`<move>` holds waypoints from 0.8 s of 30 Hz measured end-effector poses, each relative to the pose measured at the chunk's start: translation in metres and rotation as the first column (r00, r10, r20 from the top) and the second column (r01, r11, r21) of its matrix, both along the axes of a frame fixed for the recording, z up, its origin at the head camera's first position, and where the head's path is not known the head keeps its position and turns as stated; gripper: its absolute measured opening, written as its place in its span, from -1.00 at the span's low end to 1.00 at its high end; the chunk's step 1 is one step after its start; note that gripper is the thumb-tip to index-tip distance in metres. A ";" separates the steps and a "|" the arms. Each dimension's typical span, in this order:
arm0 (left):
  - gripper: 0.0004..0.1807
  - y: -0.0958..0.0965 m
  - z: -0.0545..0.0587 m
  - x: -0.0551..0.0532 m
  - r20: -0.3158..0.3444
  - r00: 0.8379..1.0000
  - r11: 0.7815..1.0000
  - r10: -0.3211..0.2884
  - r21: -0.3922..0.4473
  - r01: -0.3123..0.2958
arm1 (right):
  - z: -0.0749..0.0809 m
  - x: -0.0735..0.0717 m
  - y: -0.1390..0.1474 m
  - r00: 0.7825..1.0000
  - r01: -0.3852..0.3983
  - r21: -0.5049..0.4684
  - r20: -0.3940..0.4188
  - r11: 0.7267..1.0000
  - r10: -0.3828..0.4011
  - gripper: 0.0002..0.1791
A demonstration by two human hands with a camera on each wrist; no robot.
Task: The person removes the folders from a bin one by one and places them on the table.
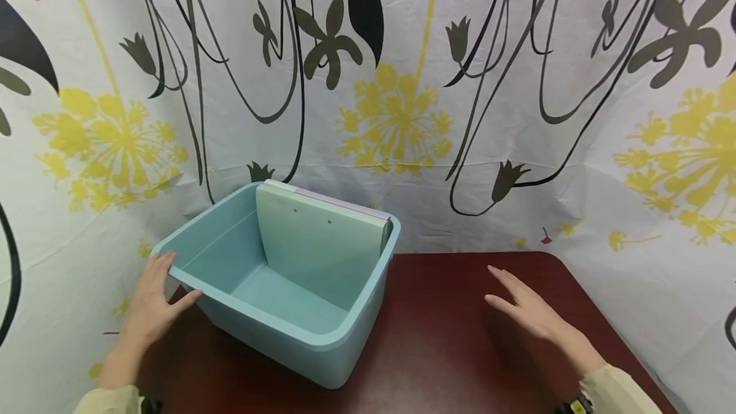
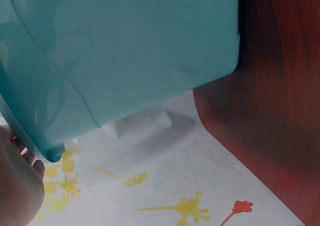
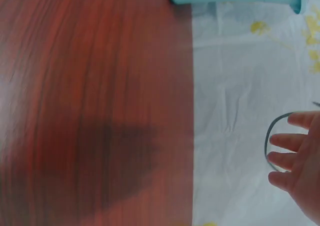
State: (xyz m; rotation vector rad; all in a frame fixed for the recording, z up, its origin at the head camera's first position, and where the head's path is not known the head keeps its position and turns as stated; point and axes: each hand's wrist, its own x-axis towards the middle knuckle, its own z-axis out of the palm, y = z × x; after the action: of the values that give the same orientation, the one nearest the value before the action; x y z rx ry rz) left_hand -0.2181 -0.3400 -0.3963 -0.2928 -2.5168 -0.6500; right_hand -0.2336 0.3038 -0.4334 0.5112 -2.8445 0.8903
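A light blue plastic bin [image 1: 230, 296] stands upright on the dark red-brown table. Pale green folders or boards [image 1: 319, 235] with two small holes lean against its far wall inside. At the bin's near left corner is my left hand [image 1: 151, 305], fingertips at the rim and thumb spread along the outside. The left wrist view shows this hand [image 2: 20, 186] beside the rim, partly cut off by the frame edge. Away to the right of the bin, my right hand [image 1: 531, 308] hovers over the table, fingers extended and holding nothing.
The table [image 1: 437, 324] has a rounded far right corner. White cloth [image 1: 402, 30] with flower prints hangs behind it and along both sides. The bin stands near the table's left side, close to the back cloth.
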 end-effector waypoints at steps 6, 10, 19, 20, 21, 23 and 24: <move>-0.03 -0.004 -0.002 -0.001 0.014 1.000 1.000 0.028 -0.002 -0.028 | 0.009 -0.003 -0.018 0.998 -0.049 -0.077 -0.039 0.996 0.046 -0.36; -0.03 -0.003 -0.003 -0.001 0.022 0.999 0.999 0.029 0.025 -0.030 | 0.014 -0.004 -0.030 0.996 -0.079 -0.117 -0.049 0.990 0.074 -0.38; -0.06 -0.004 -0.006 -0.001 -0.012 1.000 0.992 -0.019 0.123 0.020 | 0.020 -0.009 -0.055 0.990 -0.127 -0.179 -0.090 0.976 0.113 -0.40; -0.06 -0.004 -0.006 -0.001 -0.014 1.000 0.992 -0.021 0.127 0.022 | 0.021 -0.010 -0.058 0.988 -0.135 -0.183 -0.093 0.974 0.120 -0.40; -0.06 -0.005 -0.007 -0.001 -0.015 1.000 0.992 -0.020 0.126 0.022 | 0.021 -0.011 -0.060 0.988 -0.142 -0.190 -0.094 0.971 0.126 -0.40; -0.06 -0.005 -0.006 -0.001 -0.013 1.000 0.992 -0.019 0.127 0.021 | 0.024 -0.013 -0.065 0.985 -0.154 -0.197 -0.102 0.968 0.136 -0.40; -0.06 -0.004 -0.006 -0.002 -0.008 1.000 0.992 -0.017 0.125 0.018 | 0.025 -0.014 -0.067 0.984 -0.162 -0.198 -0.111 0.967 0.142 -0.40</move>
State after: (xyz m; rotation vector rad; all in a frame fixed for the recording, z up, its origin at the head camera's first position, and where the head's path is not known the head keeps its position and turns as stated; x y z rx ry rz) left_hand -0.2197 -0.3444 -0.4024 -0.2709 -2.4561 -0.8088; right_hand -0.2478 0.2364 -0.4082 0.7315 -2.6153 1.1386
